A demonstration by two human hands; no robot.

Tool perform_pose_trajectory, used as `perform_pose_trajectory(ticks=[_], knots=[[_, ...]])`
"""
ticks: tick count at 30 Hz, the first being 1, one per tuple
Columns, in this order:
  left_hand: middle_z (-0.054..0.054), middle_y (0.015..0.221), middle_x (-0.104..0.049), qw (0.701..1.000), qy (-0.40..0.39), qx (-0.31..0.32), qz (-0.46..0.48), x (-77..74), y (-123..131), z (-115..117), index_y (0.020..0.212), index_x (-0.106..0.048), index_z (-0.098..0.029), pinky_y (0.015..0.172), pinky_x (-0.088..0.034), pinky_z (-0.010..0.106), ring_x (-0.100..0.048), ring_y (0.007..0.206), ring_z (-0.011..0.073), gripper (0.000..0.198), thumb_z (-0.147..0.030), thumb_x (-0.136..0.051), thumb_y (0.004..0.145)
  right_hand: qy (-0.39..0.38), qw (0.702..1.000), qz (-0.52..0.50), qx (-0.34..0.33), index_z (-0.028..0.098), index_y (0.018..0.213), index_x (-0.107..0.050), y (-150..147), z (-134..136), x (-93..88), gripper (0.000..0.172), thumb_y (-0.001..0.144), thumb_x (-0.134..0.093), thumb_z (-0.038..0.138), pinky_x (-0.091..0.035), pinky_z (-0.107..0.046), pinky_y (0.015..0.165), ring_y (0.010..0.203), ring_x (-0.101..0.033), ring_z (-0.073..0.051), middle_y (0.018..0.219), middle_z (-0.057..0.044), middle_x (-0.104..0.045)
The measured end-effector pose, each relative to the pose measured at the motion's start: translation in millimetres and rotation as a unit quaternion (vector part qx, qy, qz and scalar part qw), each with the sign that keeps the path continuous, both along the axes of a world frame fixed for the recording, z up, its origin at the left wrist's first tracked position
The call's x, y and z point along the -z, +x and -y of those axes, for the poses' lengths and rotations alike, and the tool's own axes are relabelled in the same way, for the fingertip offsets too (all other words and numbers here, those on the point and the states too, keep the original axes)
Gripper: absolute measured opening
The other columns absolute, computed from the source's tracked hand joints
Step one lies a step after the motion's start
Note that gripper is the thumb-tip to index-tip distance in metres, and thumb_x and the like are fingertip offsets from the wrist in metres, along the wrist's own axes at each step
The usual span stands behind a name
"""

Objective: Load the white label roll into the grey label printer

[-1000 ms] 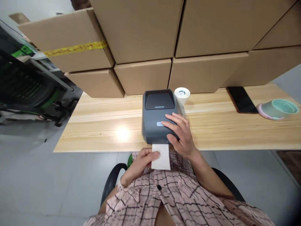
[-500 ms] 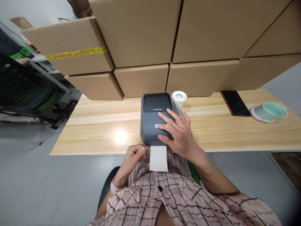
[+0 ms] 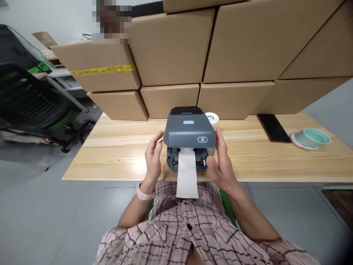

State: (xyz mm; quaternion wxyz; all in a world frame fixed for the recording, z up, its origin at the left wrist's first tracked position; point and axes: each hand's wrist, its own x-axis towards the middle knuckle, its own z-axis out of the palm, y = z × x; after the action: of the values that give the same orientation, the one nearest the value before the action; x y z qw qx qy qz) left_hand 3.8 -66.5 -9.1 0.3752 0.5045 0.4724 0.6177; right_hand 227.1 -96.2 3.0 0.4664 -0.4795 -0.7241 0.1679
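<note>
A grey label printer [image 3: 189,129] stands at the near edge of the wooden table [image 3: 116,154]. Its lid is raised, and a white strip of label paper [image 3: 187,173] hangs out of the open front over the table edge. My left hand [image 3: 153,160] grips the lid's left side. My right hand [image 3: 222,162] grips the lid's right side. A white paper roll [image 3: 212,118] peeks out just behind the printer on the right.
Stacked cardboard boxes [image 3: 234,55] fill the back of the table. A black phone [image 3: 273,127] and a teal bowl [image 3: 314,137] on a pink base lie at the right. A black and green office chair [image 3: 30,103] stands left of the table.
My left hand let go of the paper strip and moved up to the printer. My right hand slid off the top. Both hands have lifted the lid open.
</note>
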Motion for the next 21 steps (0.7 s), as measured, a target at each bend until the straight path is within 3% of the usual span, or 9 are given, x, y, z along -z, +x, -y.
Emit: perform_pose_trajectory(ticks=[2,5,8,11,14,16,18,21], knots=[[0.011,0.151,-0.06,0.998,-0.045,0.046,-0.014,-1.3,-2,-28,0.139,-0.063,-0.022,0.125,-0.036,0.051,-0.048,0.146,0.0327,0.05,-0.037,-0.068,0.091,0.029,0.999,0.015,0.019,0.028,0.168,0.002,-4,-17,-14.5,0.074,0.108,-0.034,0.051,-0.034,-0.064,0.124,0.158,-0.028,-0.035,0.173,-0.014,-0.022],[0.01,0.165,-0.044,0.984,-0.108,0.142,-0.024,1.3,0,-58,0.151,-0.05,-0.023,0.128,-0.031,0.052,-0.037,0.154,0.0355,0.079,-0.03,-0.078,0.077,0.081,0.993,0.059,0.061,0.025,0.167,0.009,-10,-52,-36.2,0.075,0.108,-0.033,0.045,-0.035,-0.063,0.123,0.157,-0.03,-0.035,0.171,-0.017,-0.024],[0.01,0.167,-0.04,0.975,-0.115,0.191,-0.007,6.7,5,-70,0.158,-0.039,-0.022,0.13,-0.028,0.05,-0.037,0.154,0.0345,0.097,-0.027,-0.082,0.07,0.11,0.986,0.089,0.085,0.023,0.166,0.015,-12,-93,-54.6,0.075,0.109,-0.03,0.043,-0.036,-0.064,0.121,0.155,-0.033,-0.036,0.17,-0.018,-0.026],[0.012,0.165,-0.043,0.975,-0.122,0.185,0.018,11.4,9,-72,0.158,-0.037,-0.019,0.129,-0.029,0.05,-0.038,0.154,0.0348,0.102,-0.025,-0.082,0.067,0.125,0.984,0.09,0.088,0.022,0.166,0.011,-12,-126,-65.1,0.075,0.108,-0.031,0.043,-0.034,-0.063,0.122,0.157,-0.029,-0.037,0.171,-0.018,-0.024],[0.013,0.163,-0.045,0.976,-0.122,0.181,0.028,14.4,8,-72,0.157,-0.038,-0.018,0.127,-0.034,0.051,-0.04,0.152,0.0354,0.1,-0.025,-0.08,0.066,0.175,0.974,0.094,0.106,0.019,0.166,-0.006,-12,-135,-64.3,0.071,0.106,-0.037,0.039,-0.034,-0.061,0.121,0.158,-0.028,-0.036,0.171,-0.018,-0.025],[0.013,0.159,-0.05,0.976,-0.118,0.181,0.029,16.2,7,-72,0.156,-0.04,-0.019,0.125,-0.037,0.051,-0.044,0.15,0.0352,0.097,-0.024,-0.08,0.067,0.202,0.968,0.107,0.103,0.018,0.16,-0.028,-15,-129,-57.0,0.058,0.105,-0.038,0.033,-0.039,-0.057,0.118,0.149,-0.042,-0.034,0.16,-0.019,-0.045],[0.013,0.155,-0.054,0.976,-0.115,0.182,0.029,18.2,6,-73,0.156,-0.041,-0.019,0.123,-0.04,0.051,-0.048,0.146,0.0349,0.095,-0.023,-0.078,0.068,0.158,0.971,0.176,0.047,0.018,0.149,-0.045,-20,-119,-46.4,0.046,0.104,-0.035,0.025,-0.048,-0.05,0.108,0.129,-0.062,-0.03,0.136,-0.017,-0.067],[0.015,0.153,-0.055,0.979,-0.106,0.175,0.018,21.8,6,-75,0.156,-0.04,-0.016,0.122,-0.04,0.051,-0.051,0.143,0.0347,0.096,-0.021,-0.076,0.068,0.037,0.944,0.323,-0.061,0.014,0.141,-0.052,-27,-109,-31.5,0.043,0.102,-0.035,0.016,-0.051,-0.043,0.1,0.103,-0.072,-0.026,0.106,-0.013,-0.077]])
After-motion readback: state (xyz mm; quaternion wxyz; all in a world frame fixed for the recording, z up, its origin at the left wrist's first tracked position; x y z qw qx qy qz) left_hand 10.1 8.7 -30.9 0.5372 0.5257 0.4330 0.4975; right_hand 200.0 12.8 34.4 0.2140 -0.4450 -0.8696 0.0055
